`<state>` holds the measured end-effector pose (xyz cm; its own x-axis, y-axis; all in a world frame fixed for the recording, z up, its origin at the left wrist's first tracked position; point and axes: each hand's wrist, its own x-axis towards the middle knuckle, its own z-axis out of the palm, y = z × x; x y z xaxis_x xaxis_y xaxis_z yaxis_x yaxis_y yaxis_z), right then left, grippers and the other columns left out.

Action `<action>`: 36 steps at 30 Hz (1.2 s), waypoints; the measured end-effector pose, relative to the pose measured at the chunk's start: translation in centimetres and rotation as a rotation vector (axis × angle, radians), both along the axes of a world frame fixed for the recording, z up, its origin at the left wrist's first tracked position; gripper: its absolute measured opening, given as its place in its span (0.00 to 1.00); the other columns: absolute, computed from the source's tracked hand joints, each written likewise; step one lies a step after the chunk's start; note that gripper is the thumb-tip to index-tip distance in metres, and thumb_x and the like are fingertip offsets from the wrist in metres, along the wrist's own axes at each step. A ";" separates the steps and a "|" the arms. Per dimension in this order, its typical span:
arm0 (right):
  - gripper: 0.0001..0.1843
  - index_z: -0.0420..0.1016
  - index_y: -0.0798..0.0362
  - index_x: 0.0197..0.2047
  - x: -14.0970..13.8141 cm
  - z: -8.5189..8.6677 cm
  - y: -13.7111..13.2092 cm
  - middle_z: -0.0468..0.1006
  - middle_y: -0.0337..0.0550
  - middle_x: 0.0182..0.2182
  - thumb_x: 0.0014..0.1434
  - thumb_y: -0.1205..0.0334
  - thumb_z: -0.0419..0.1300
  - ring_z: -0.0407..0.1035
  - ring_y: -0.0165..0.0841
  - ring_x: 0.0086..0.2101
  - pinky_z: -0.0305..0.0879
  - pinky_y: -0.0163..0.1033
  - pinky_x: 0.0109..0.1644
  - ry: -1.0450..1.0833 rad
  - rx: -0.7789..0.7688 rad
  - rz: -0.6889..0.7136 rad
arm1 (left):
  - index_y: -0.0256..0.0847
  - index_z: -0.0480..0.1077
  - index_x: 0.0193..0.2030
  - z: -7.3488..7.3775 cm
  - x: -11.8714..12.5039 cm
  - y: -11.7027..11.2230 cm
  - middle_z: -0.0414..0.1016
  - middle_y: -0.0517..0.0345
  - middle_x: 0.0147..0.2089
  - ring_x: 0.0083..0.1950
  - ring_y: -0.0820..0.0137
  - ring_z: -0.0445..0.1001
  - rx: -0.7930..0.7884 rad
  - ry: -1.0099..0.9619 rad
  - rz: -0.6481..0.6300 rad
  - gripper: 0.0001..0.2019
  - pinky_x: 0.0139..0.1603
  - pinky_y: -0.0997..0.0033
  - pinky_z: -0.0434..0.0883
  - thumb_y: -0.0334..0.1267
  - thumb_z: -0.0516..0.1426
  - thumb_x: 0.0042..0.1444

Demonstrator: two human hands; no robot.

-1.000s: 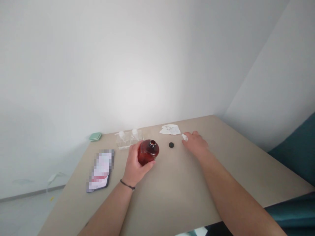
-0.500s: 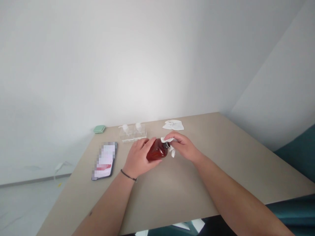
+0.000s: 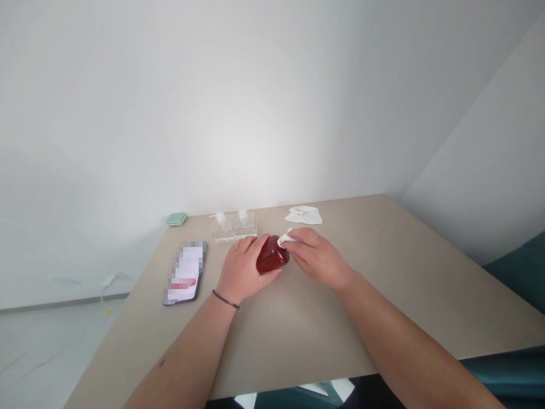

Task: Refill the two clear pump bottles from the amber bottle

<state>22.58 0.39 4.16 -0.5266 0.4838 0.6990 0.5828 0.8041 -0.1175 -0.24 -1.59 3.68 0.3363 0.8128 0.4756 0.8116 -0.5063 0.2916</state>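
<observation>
A dark red-brown bottle (image 3: 271, 257) is tilted above the table, its neck end turned to the right. My left hand (image 3: 244, 267) is wrapped round its body from the left. In my right hand (image 3: 317, 255) a crumpled white tissue (image 3: 284, 238) is pinched, pressed against the neck end of the bottle. Fingers and tissue hide the bottle's mouth.
Beyond the hands stands a clear tray (image 3: 234, 228) with two white pump tops. A spread tissue (image 3: 304, 215) lies at the back edge, a green case (image 3: 176, 219) at the back left corner. The phone (image 3: 186, 272) lies left of my left hand, on the beige table (image 3: 298, 335).
My right hand has shifted over the bottle's neck with the tissue, covering the dark opening that showed before. My left hand keeps its grip. The view has tilted slightly.
</observation>
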 end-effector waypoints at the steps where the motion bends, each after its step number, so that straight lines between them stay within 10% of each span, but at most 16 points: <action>1: 0.18 0.77 0.46 0.55 -0.1 -0.1 0.0 0.78 0.50 0.49 0.68 0.68 0.53 0.73 0.40 0.51 0.72 0.47 0.55 -0.012 0.021 -0.013 | 0.44 0.64 0.63 0.0 0.0 0.0 0.75 0.46 0.54 0.54 0.51 0.75 -0.004 -0.025 0.008 0.35 0.57 0.51 0.71 0.49 0.67 0.49; 17: 0.27 0.68 0.51 0.65 -2.8 0.1 -1.6 0.73 0.57 0.59 0.64 0.67 0.58 0.64 0.51 0.60 0.65 0.60 0.63 -0.029 0.132 -0.158 | 0.42 0.64 0.64 0.1 0.4 -0.2 0.75 0.45 0.52 0.52 0.50 0.76 0.060 -0.205 0.207 0.35 0.54 0.50 0.74 0.45 0.68 0.49; 36: 0.34 0.53 0.48 0.72 -1.5 -0.2 -1.2 0.65 0.57 0.62 0.65 0.61 0.57 0.58 0.50 0.63 0.64 0.60 0.64 0.032 0.152 0.077 | 0.44 0.65 0.63 -0.4 -0.7 -0.2 0.73 0.47 0.59 0.60 0.53 0.73 -0.141 -0.654 -0.115 0.34 0.63 0.50 0.69 0.45 0.68 0.51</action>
